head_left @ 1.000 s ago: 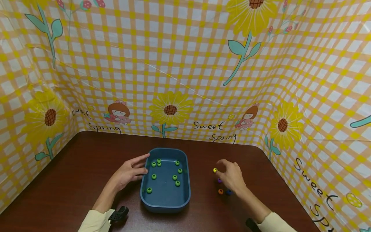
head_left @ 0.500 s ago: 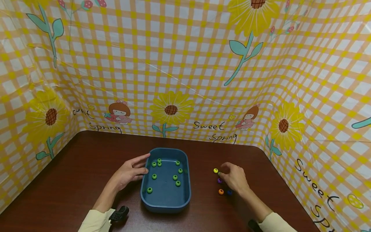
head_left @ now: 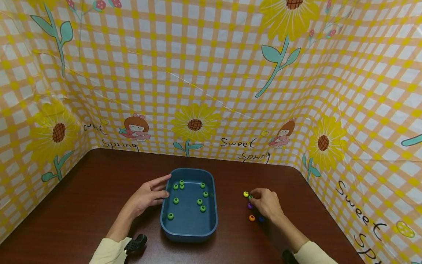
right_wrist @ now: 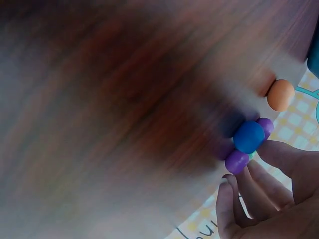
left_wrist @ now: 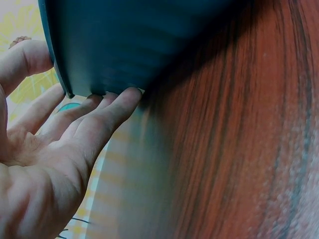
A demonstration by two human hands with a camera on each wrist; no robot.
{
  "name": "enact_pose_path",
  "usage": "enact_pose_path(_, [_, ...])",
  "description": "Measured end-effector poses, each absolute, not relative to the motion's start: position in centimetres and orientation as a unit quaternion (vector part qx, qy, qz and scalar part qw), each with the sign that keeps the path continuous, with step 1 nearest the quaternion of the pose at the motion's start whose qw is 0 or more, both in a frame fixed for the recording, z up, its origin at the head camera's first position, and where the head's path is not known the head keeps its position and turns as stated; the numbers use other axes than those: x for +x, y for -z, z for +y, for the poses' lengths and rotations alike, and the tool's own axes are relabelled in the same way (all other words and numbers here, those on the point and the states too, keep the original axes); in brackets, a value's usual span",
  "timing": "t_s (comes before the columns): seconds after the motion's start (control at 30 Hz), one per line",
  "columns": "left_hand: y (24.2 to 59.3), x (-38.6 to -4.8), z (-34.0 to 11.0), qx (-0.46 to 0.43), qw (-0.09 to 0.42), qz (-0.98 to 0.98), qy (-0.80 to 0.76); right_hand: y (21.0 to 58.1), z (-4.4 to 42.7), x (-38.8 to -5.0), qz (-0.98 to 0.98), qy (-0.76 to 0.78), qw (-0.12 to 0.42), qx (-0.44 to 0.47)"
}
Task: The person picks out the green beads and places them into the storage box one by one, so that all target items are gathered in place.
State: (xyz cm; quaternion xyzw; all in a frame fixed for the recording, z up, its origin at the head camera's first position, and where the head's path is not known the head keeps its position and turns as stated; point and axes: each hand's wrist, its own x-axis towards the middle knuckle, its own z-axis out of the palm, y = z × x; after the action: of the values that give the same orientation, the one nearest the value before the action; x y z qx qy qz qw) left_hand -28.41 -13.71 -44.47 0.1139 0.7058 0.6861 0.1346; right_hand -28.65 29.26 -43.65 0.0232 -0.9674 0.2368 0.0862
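A blue rectangular tub (head_left: 188,235) with several green beads (head_left: 176,201) inside stands on the table. My left hand (head_left: 147,195) rests against its left side, thumb at the rim and fingers extended along the outer wall (left_wrist: 114,45). To the right of the tub, my right hand (head_left: 267,203) pinches a green bead (head_left: 250,197) between thumb and finger, low over the table. Around it lie a yellow bead (head_left: 245,194), a purple bead (head_left: 250,206), an orange bead (head_left: 252,218) and a blue bead (right_wrist: 248,137). A second purple bead (right_wrist: 237,162) shows in the right wrist view.
The dark brown table (head_left: 108,183) is enclosed at the back and sides by a checked cloth (head_left: 197,84) printed with sunflowers. A black wrist strap (head_left: 136,243) sits at my left sleeve.
My right hand has drawn back slightly from the yellow bead, leaving it on the table, and its fingertips have come onto the green bead. My left hand stays on the tub.
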Motion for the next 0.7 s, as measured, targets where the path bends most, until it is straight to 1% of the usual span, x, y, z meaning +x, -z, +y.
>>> enact_pose_path(0.7, [44.49,-28.32,-13.67,0.113,0.133,0.708,-0.685,43.87,29.16,-28.86,-0.968,-0.235,0.082,0.021])
